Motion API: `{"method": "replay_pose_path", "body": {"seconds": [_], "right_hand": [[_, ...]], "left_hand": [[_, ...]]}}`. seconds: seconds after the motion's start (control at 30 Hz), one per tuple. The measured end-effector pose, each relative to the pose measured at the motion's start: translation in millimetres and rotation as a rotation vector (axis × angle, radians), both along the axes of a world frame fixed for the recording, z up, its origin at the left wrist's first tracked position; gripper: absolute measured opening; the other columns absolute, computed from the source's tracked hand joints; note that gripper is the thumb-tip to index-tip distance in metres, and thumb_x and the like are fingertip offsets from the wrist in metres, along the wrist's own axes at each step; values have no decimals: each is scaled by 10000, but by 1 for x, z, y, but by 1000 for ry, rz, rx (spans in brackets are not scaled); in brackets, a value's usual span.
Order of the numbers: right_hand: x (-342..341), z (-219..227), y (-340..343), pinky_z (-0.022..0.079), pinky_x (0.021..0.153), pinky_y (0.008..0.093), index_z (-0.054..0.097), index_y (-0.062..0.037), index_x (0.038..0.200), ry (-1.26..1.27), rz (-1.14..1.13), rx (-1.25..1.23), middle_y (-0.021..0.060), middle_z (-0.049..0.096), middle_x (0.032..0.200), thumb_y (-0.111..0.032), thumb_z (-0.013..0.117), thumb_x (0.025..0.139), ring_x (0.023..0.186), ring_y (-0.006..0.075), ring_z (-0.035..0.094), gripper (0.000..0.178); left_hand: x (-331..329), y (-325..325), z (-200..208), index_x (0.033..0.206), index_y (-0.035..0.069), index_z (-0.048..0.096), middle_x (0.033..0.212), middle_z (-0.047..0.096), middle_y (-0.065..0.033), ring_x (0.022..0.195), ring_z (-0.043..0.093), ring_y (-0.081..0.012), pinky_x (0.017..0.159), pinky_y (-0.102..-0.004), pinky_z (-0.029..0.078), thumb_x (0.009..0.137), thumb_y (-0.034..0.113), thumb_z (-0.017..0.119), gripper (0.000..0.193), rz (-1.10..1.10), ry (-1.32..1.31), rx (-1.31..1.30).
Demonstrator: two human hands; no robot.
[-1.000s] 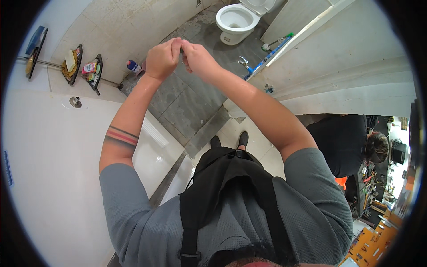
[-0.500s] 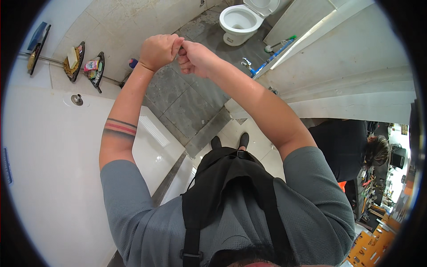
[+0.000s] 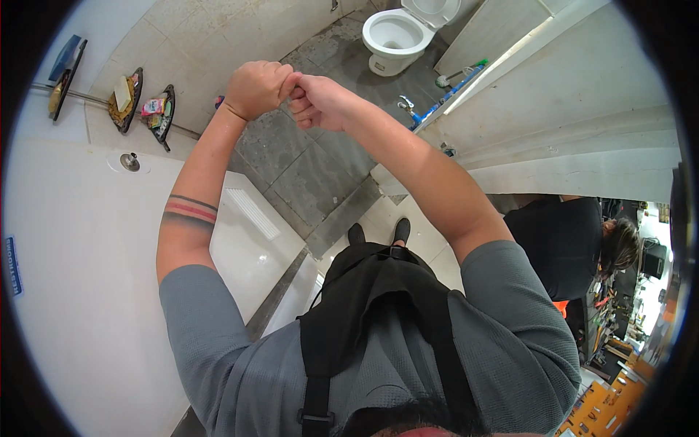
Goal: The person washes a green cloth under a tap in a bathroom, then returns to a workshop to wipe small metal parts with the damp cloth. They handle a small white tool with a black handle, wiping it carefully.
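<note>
Both arms are stretched forward over the grey floor tiles [image 3: 313,189], and the two hands meet. My left hand [image 3: 256,91] is closed in a fist, its back turned up. Touching its thumb side is my right hand [image 3: 322,103], also closed, fingers curled in and thumb pressed against the left hand. What the fingers hold, if anything, is hidden. A black apron [image 3: 371,291] hangs over my grey shirt.
A white toilet [image 3: 397,36] stands ahead with its lid up. A tap [image 3: 409,107] joins a blue pipe at right. Corner shelves [image 3: 125,98] line the left wall. A white door [image 3: 87,255] stands at left. Behind at right, a person in black [image 3: 557,244] bends near a cluttered bench.
The joined hands have shifted very slightly, staying together and closed. The view has moved a little; the rest looks the same.
</note>
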State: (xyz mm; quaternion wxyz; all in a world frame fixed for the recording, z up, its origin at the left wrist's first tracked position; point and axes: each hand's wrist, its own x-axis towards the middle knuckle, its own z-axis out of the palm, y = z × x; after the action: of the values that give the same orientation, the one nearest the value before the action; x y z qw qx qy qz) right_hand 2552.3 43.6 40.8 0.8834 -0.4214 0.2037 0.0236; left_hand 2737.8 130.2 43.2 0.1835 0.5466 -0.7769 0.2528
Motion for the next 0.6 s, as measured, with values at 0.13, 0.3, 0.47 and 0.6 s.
{"method": "replay_pose_path", "body": {"seconds": [0.13,0.3,0.47,0.6], "right_hand": [[-5,-4,-3,411,636,338,510,-115,869,-62,-131,-209,-31,411,711,-360,439,1149,595,118,359,379],[2,26,-33,557,881,377,650,11,1110,-244,-562,-1309,127,706,949,-318,482,1138,917,235,713,370],[-65,172,-23,580,987,402,622,-13,1366,-676,-371,-869,116,701,1172,-363,566,1137,1080,228,710,421],[-35,110,-31,529,994,466,709,-17,1178,-779,-216,-669,173,742,1154,-319,594,1083,1089,322,711,337]], "left_hand": [[-5,7,13,857,119,632,770,642,-80,697,655,-303,609,-439,506,1064,341,630,303,-46,75,47],[-21,10,68,1101,76,742,846,697,-88,729,661,-262,638,-380,511,1026,340,722,275,185,341,50],[-37,87,149,1223,27,747,787,591,34,712,521,-68,608,-255,386,1063,339,726,351,-12,1299,-21],[-10,103,87,1182,32,728,757,556,19,662,476,-87,604,-257,372,1055,314,723,310,-636,1813,52]]}}
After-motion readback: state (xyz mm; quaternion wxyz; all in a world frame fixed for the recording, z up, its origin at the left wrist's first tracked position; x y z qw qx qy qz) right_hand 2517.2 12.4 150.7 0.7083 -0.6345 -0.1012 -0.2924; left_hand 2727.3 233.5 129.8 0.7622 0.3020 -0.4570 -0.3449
